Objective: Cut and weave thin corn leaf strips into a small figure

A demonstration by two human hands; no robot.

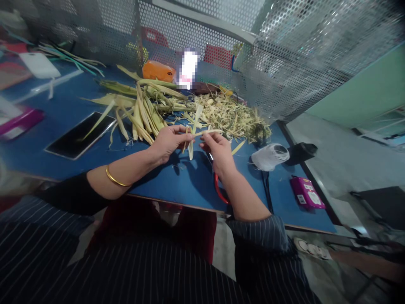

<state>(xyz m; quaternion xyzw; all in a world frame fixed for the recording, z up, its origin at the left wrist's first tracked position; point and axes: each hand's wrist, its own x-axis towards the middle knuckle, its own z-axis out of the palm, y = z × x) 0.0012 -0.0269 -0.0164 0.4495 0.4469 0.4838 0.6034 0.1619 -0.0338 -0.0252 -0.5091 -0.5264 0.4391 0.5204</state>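
My left hand (pixel 169 141), a gold bangle on its wrist, pinches pale dried husk strips above the blue table. Opposite it, my right hand (pixel 218 150) grips the other end of a husk strip (pixel 198 133) that runs between both hands. Another husk strip (pixel 191 151) hangs down under the left fingers. Below my right hand lies a red loop handle (pixel 218 190), apparently of scissors, mostly covered by the hand. Beyond my left hand spreads a bundle of long husk leaves (pixel 142 109). A heap of husk scraps (pixel 229 112) sits past my right hand.
A black tablet-like slab (pixel 80 135) with a leaf across it lies at left. To the right are a white thread spool (pixel 270 157), a black spool (pixel 302 153) and a purple packet (pixel 306 193). A perforated metal screen (pixel 196 25) bounds the table's back.
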